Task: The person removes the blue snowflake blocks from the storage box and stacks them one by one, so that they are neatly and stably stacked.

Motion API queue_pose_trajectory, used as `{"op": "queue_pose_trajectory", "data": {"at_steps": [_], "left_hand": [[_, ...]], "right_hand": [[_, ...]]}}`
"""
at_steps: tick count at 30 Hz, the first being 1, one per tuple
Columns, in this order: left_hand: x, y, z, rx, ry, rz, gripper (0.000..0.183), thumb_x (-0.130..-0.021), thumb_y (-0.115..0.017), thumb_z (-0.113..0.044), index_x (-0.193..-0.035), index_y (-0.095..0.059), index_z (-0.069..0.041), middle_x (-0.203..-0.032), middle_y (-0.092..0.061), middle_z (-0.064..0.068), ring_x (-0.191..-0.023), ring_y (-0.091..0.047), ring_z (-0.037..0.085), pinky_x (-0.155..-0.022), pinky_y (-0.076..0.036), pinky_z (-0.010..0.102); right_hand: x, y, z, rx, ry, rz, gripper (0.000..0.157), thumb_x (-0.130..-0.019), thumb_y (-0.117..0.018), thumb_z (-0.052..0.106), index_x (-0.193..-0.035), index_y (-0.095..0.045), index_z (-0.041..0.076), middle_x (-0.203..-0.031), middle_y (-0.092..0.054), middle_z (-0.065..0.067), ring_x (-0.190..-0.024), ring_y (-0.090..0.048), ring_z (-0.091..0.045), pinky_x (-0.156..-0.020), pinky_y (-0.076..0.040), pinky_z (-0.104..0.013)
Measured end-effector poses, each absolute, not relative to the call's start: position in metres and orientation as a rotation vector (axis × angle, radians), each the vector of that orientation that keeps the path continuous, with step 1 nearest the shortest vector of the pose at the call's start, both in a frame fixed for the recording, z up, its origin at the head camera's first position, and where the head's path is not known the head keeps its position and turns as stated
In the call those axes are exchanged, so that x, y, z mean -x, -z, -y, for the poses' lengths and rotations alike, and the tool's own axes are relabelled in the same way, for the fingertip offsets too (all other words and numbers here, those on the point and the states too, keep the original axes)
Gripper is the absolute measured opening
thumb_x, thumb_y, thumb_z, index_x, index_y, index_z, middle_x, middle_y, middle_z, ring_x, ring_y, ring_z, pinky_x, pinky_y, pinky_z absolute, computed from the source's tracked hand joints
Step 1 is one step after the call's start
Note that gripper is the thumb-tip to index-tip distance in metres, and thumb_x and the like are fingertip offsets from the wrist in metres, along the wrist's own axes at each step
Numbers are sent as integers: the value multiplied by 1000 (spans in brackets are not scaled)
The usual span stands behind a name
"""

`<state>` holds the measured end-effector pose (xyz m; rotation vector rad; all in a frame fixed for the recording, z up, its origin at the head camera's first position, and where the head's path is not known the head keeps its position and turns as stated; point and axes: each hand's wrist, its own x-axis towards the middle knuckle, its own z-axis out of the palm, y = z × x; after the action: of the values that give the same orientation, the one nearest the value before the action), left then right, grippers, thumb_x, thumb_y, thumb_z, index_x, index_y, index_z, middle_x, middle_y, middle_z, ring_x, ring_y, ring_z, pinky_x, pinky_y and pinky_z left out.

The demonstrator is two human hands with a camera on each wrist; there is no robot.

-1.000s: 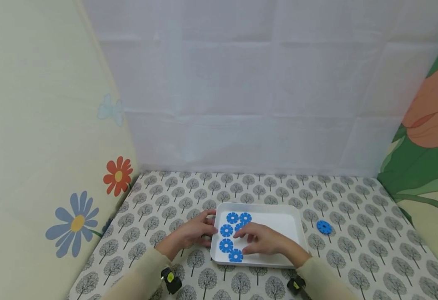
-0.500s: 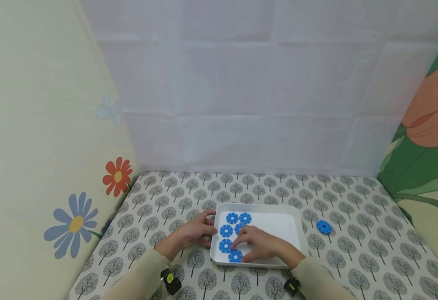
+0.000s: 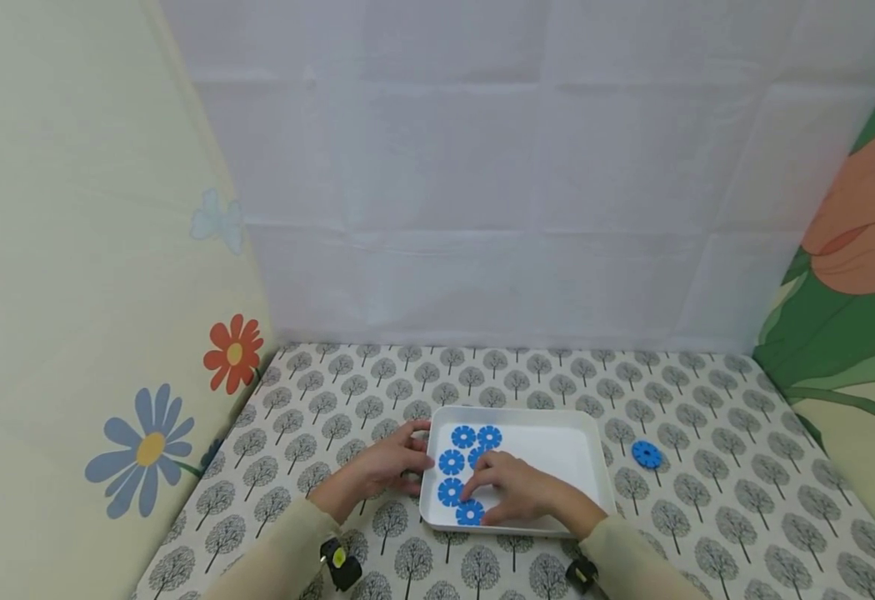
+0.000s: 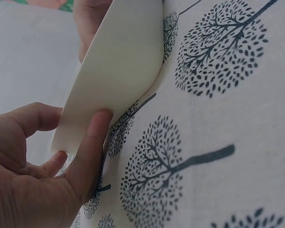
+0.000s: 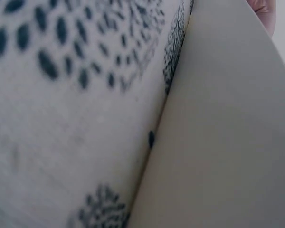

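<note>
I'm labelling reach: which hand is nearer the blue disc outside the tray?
Right. The right hand is over the tray, left of the blue disc; the left hand is farther left, at the tray's left end.

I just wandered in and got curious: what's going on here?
A person's left hand holds the left end of a white tray. Their right hand is at the nearest blue disc inside; whether it pinches it isn't clear. Five other discs show there, and another disc lies outside, on tree-patterned cloth.
</note>
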<state>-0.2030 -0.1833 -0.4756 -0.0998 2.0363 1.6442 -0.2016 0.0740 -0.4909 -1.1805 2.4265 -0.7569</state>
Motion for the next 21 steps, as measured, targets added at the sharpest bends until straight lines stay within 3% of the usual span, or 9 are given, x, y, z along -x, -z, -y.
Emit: {"op": "queue_pose_trajectory", "data": {"at_steps": [10,21], "left_hand": [[203,477,183,100,-1644,-2044,76,-90,-68,-1,-156,-31,-12,-127,-51,22,-99,-64,32,-74,-62,45],[201,474,183,103,-1640,-2051,76,-90,-68,-2,-156,-30,-11,-129,-51,23,-101,-64,32,-76,-62,45]], "right_hand": [[201,492,-71,1169,705,-2439,35,-78,-86,29,-110,-74,35,-114,-53,9,-107,-46,-8,-93,-42,-28],[201,490,-68,1217,672,-2426,37,-80,-84,27,-115,-74,33,-116,-55,9,-109,-48,-8,-96,-43,-29]]}}
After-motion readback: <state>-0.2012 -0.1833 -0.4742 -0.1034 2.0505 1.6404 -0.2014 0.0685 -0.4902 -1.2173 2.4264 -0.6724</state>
